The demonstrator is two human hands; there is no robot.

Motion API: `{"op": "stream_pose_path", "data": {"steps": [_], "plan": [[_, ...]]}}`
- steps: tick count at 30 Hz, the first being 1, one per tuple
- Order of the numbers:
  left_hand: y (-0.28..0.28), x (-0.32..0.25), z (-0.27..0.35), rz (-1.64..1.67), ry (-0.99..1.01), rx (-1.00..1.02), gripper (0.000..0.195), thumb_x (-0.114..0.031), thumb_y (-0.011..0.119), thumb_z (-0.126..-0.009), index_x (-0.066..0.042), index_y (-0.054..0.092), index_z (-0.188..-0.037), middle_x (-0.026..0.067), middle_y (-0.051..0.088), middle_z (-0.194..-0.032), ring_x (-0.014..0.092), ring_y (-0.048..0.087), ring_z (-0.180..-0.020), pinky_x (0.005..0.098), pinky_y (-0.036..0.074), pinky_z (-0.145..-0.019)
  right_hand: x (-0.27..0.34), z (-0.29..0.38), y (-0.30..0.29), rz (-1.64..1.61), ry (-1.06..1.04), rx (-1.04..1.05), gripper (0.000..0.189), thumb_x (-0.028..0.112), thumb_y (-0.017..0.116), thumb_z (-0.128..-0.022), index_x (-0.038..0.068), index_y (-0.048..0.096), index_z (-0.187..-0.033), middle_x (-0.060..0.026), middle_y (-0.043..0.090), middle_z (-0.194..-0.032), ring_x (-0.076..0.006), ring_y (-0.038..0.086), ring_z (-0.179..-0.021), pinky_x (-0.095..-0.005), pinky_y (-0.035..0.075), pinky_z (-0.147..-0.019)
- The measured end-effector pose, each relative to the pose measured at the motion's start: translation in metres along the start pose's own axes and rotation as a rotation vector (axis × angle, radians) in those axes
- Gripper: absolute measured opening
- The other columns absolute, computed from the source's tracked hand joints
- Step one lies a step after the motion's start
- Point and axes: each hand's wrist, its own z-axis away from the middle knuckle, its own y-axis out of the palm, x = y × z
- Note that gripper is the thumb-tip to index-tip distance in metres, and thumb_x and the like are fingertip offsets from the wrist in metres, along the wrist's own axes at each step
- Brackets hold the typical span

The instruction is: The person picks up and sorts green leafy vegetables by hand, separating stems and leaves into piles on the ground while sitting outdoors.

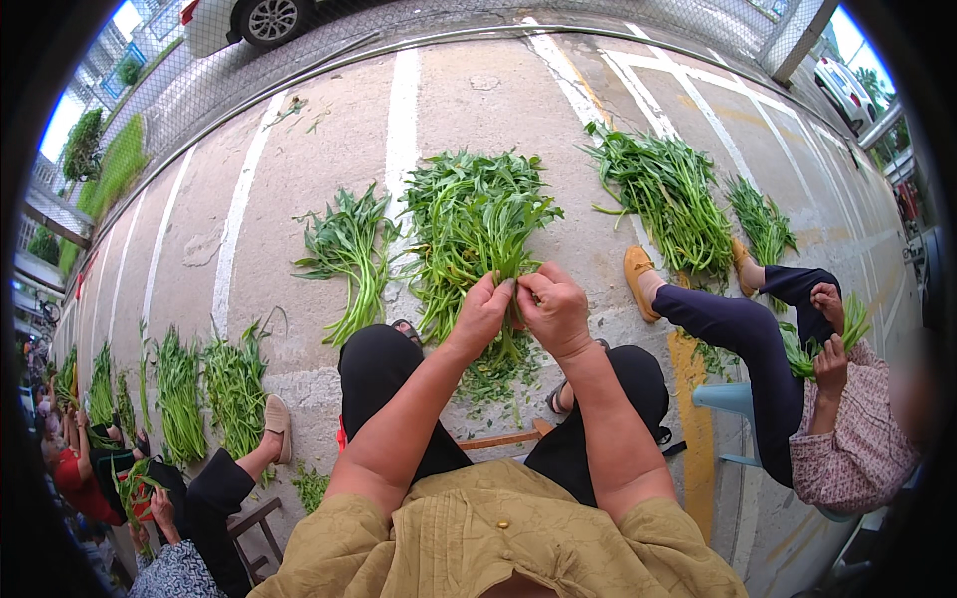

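Note:
My left hand [482, 310] pinches the stems of a bunch of leafy greens [510, 232] between thumb and fingers. Close on its right, my right hand [552, 306] has its fingers curled at the same stems; whether it grips one is hard to tell. The bunch's leaves point away from me, over a large pile of long-stemmed greens [441, 224] on the pavement. A smaller bunch of greens [355, 254] lies to the left of that pile. Loose leaf scraps [497, 385] are scattered on the ground below my hands, between my feet.
At right, a seated person [852, 448] holds greens beside a blue plastic stool [725, 400] and another pile of greens [665, 202]. Other people sit at left near rows of greens [179, 396] and a wooden stool [258, 531]. A mesh fence [336, 45] crosses the far side.

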Motion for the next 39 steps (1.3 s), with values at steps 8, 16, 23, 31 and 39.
{"op": "stream_pose_path", "data": {"steps": [8, 16, 23, 31, 39], "plan": [[-0.014, 0.003, -0.003, 0.201, -0.109, 0.075, 0.017, -0.017, 0.043, -0.093, -0.005, 0.051, -0.103, 0.0014, 0.056, -0.079, 0.012, 0.058, -0.063, 0.0281, 0.052, -0.057, -0.006, 0.002, 0.004, -0.419, 0.272, 0.069, 0.008, 0.003, 0.061, -0.074, 0.001, 0.062, -0.082, -0.0065, 0.054, -0.074, -0.0162, 0.056, -0.059, -0.0270, 0.046, -0.054], [-0.011, 0.003, -0.004, 0.291, -0.115, 0.058, 0.020, -0.017, 0.044, -0.093, -0.005, 0.049, -0.108, 0.0021, 0.055, -0.077, 0.013, 0.057, -0.064, 0.0311, 0.055, -0.062, -0.014, 0.005, 0.005, -0.494, 0.321, 0.136, 0.014, 0.001, 0.061, -0.078, -0.003, 0.062, -0.091, -0.0030, 0.054, -0.080, -0.0076, 0.055, -0.064, -0.0189, 0.045, -0.057], [-0.015, 0.004, -0.004, 0.307, -0.110, 0.113, 0.020, -0.015, 0.046, -0.092, -0.005, 0.051, -0.109, 0.0022, 0.053, -0.073, 0.013, 0.055, -0.061, 0.0297, 0.052, -0.057, -0.008, 0.001, -0.001, -0.989, 0.806, 0.231, 0.011, 0.008, 0.060, -0.083, -0.002, 0.060, -0.088, -0.0037, 0.060, -0.071, -0.0079, 0.055, -0.055, -0.0200, 0.045, -0.047], [-0.008, -0.014, 0.003, 0.377, -0.163, 0.145, 0.028, -0.004, 0.049, -0.083, -0.002, 0.050, -0.110, 0.0063, 0.056, -0.076, 0.017, 0.058, -0.059, 0.0313, 0.052, -0.055, -0.002, 0.001, -0.004, -0.946, 0.659, 0.201, 0.007, 0.006, 0.057, -0.085, 0.000, 0.057, -0.082, -0.0020, 0.059, -0.066, -0.0067, 0.053, -0.052, -0.0204, 0.042, -0.044], [-0.007, -0.020, 0.003, 0.555, -0.180, 0.139, 0.036, -0.001, 0.048, -0.080, -0.002, 0.048, -0.116, 0.0089, 0.056, -0.078, 0.022, 0.060, -0.059, 0.0386, 0.054, -0.057, 0.006, -0.004, -0.012, -0.982, 0.738, 0.140, 0.007, 0.008, 0.057, -0.086, 0.001, 0.057, -0.082, -0.0013, 0.059, -0.067, -0.0057, 0.052, -0.053, -0.0192, 0.042, -0.045]]}}
